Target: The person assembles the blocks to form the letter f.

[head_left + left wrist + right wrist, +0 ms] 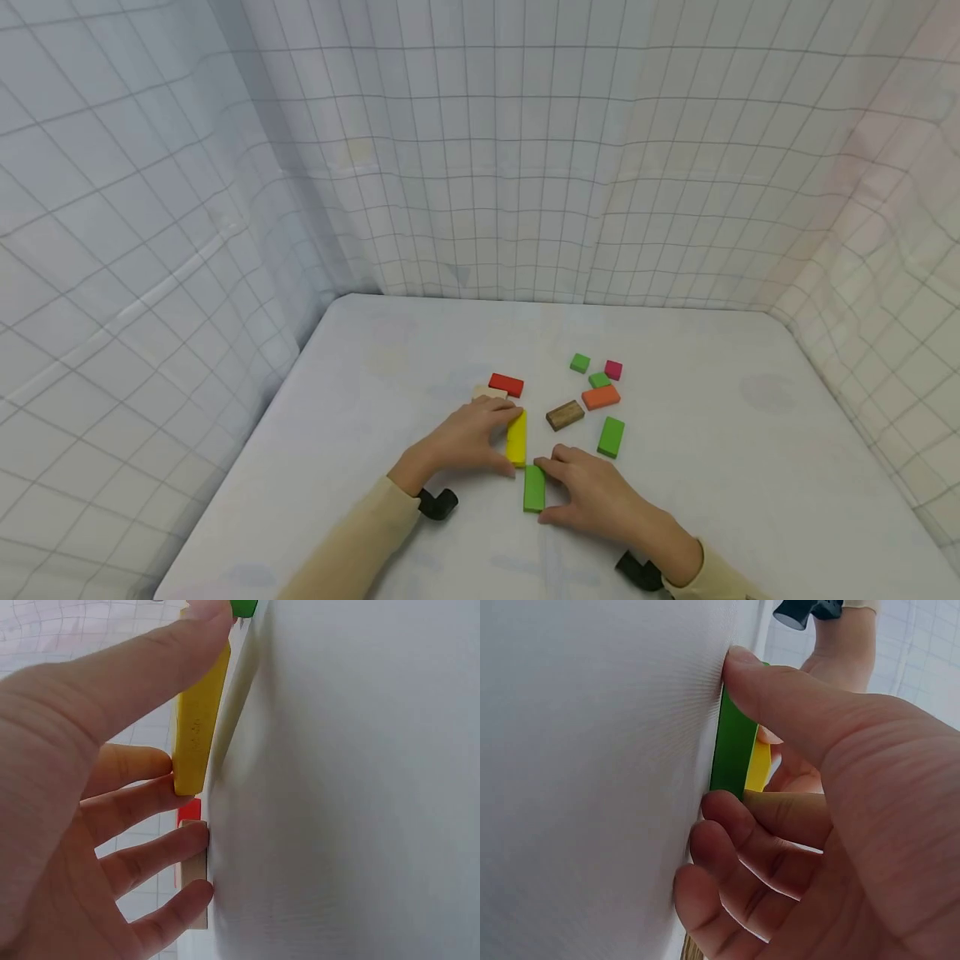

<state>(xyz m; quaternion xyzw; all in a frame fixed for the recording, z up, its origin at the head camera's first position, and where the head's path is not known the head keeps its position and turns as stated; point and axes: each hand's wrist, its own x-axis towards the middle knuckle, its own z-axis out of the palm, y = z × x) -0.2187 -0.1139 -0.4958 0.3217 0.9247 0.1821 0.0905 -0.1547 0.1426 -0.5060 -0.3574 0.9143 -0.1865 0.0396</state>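
Left hand (472,437) is being wrapped around the yellow block (517,438), thumb at its near end and fingers at the far end. Right hand (592,492) is being pinched on the green block (534,488), lying just nearer, thumb and fingers at opposite ends. Beyond the left fingers, a beige block (489,392) is being half hidden, with a red block (506,385) behind it.

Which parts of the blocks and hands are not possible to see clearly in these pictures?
- Cream wooden block: head view, mostly hidden by the left hand.
- Yellow wooden block: head view, left edge hidden by that hand's fingers.
- Green wooden block: right wrist view, ends covered by the right hand.
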